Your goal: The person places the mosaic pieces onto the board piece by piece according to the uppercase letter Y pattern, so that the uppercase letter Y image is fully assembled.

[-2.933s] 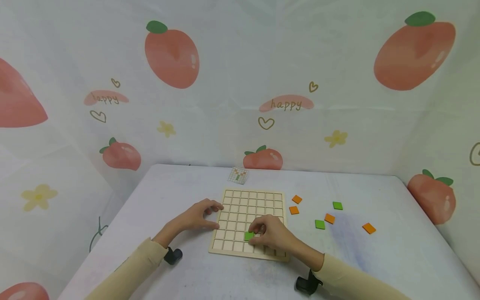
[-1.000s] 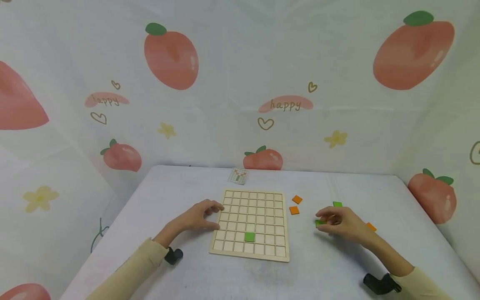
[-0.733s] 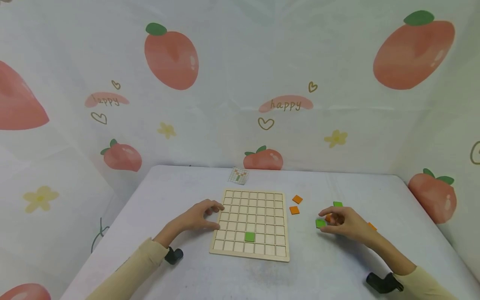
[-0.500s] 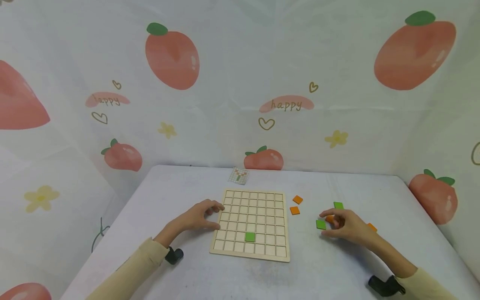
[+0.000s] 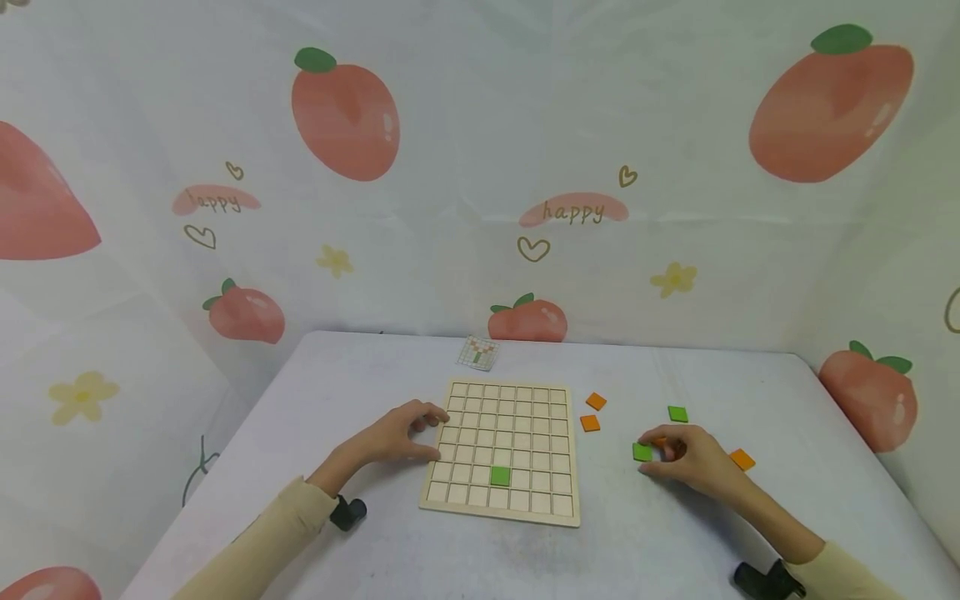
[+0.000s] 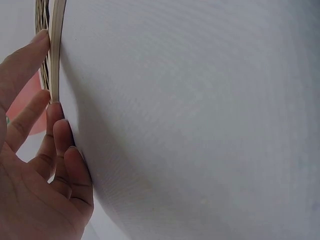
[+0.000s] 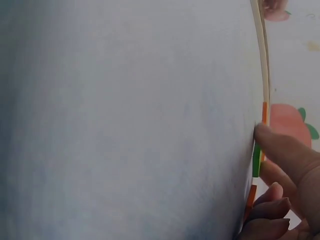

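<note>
My left hand [image 5: 401, 432] rests on the left edge of a pale wooden grid board [image 5: 450, 504], thumb and fingertips touching the rim. In the left wrist view the left hand [image 6: 45, 175] shows its outer fingers bent beside the board's edge [image 6: 56, 60]. A green square tile [image 5: 500, 476] lies in a cell near the board's front. Right of the board, my right hand [image 5: 693, 458] has thumb and index finger on either side of another green tile [image 5: 642, 452], slightly apart from it. An orange tile [image 5: 660, 442] is partly hidden behind those fingers.
Two orange tiles [image 5: 590, 423] lie by the board's right edge. Farther right are a green tile [image 5: 678, 414] and an orange tile [image 5: 742, 459]. A small pattern card [image 5: 478, 353] lies behind the board on the white table [image 5: 375, 550].
My right hand has left the green tile on the board and moved right to a loose green tile, its thumb and index finger drawing closer around it. The left hand has stayed put.
</note>
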Tool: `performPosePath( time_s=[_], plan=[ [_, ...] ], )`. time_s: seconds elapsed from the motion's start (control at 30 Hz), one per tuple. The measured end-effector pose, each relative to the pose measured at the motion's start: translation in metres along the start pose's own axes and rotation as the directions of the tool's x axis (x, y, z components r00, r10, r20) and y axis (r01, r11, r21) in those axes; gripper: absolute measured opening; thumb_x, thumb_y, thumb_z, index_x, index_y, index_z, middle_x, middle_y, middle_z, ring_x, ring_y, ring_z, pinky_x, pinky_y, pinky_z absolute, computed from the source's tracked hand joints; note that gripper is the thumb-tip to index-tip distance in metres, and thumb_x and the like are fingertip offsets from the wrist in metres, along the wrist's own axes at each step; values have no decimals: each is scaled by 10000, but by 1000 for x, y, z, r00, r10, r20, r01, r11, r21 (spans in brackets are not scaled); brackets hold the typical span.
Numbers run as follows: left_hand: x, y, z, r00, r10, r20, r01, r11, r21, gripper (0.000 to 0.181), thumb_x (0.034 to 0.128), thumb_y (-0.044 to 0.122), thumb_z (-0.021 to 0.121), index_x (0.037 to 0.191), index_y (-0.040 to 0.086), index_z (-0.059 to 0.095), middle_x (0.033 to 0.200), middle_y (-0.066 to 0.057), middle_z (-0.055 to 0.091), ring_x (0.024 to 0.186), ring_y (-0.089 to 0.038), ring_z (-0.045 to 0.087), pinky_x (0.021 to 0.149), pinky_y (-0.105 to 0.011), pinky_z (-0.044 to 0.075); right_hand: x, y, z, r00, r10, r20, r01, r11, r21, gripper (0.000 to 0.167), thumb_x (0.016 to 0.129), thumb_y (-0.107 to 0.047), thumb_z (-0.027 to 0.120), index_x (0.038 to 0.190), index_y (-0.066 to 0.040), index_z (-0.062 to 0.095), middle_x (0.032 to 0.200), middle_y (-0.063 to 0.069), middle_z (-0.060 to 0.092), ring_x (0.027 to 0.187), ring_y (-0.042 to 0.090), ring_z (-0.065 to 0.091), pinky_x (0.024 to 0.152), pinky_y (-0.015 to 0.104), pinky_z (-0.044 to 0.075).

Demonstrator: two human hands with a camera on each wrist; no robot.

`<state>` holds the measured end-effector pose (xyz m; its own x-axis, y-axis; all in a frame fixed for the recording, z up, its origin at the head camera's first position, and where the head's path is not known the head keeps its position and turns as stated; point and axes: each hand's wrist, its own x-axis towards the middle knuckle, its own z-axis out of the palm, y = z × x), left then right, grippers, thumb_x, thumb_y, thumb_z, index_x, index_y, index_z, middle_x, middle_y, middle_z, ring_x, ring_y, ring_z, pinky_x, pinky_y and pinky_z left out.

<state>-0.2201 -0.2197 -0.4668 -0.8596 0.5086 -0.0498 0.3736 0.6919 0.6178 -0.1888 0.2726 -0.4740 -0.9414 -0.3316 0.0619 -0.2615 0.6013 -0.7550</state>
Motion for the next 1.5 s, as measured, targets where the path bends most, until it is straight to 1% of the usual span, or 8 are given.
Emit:
performPosePath(
  time_s=[0.17, 0.33, 0.53, 0.77, 1.03, 1.2, 1.33, 1.5],
  plan=[
    [0, 1, 0, 1000, -5, -4, 5, 1000, -1, 555, 822, 243, 874, 1301, 120, 621, 1161, -2, 583, 1038, -219, 540, 918, -434, 459, 0, 0, -1, 1000, -12, -5, 12, 999, 44, 277, 799, -141, 878, 1020, -37, 747, 719, -12, 483, 656, 94, 457, 553, 240, 364],
    [0, 2, 1, 1000, -5, -8, 5, 1000, 0, 554, 820, 241, 875, 1297, 116, 623, 1151, -4, 582, 1027, -217, 536, 911, -436, 458, 0, 1, -2, 999, -32, 2, 32, 998, 51, 251, 807, -128, 869, 1003, -35, 742, 727, -6, 492, 649, 88, 473, 550, 241, 382],
    [1, 0, 2, 1000, -6, -8, 6, 1000, 1, 550, 825, 250, 871, 1299, 125, 622, 1154, -1, 582, 1029, -215, 534, 912, -437, 456, 1, -1, -2, 999, -38, 10, 37, 998, 46, 251, 808, -124, 865, 1001, -28, 736, 746, 6, 513, 661, 100, 507, 573, 249, 415],
    [0, -1, 3, 1000, 5, -4, -5, 1000, -11, 547, 829, 252, 868, 1300, 118, 622, 1156, -11, 582, 1032, -220, 537, 915, -445, 454, 1, 0, -4, 998, -53, 26, 51, 995, 82, 242, 810, -104, 861, 1002, -28, 736, 782, 23, 554, 642, 96, 487, 540, 233, 392],
    [-1, -1, 5, 1000, -1, -6, 1, 1000, -2, 554, 825, 261, 870, 1298, 115, 620, 1150, -2, 584, 1029, -210, 534, 914, -434, 454, 2, -4, -6, 994, -101, 37, 96, 990, 106, 236, 833, -87, 841, 1040, -21, 750, 822, 15, 591, 629, 102, 461, 538, 252, 375],
    [-1, 0, 4, 1000, 1, -6, -1, 1000, -4, 553, 825, 254, 870, 1297, 112, 621, 1154, -11, 588, 1034, -218, 538, 917, -440, 455, 4, -4, -9, 994, -99, 43, 95, 991, 97, 257, 839, -108, 841, 1065, -25, 751, 887, 36, 633, 641, 102, 517, 549, 246, 414],
    [-1, 0, 3, 1000, 3, -6, -3, 1000, -4, 555, 827, 250, 869, 1302, 109, 618, 1154, -17, 587, 1035, -222, 539, 917, -446, 454, 6, -4, -11, 993, -101, 55, 94, 989, 118, 274, 845, -110, 836, 1085, -14, 744, 941, 74, 654, 661, 133, 573, 570, 250, 446],
    [0, 3, 0, 1000, 4, -4, -4, 1000, -7, 556, 823, 243, 873, 1296, 99, 619, 1153, -36, 589, 1031, -240, 540, 911, -458, 455, 10, -5, -9, 992, -111, 62, 102, 986, 131, 275, 850, -111, 832, 1091, -15, 740, 982, 80, 683, 691, 152, 587, 596, 253, 465]
  ],
)
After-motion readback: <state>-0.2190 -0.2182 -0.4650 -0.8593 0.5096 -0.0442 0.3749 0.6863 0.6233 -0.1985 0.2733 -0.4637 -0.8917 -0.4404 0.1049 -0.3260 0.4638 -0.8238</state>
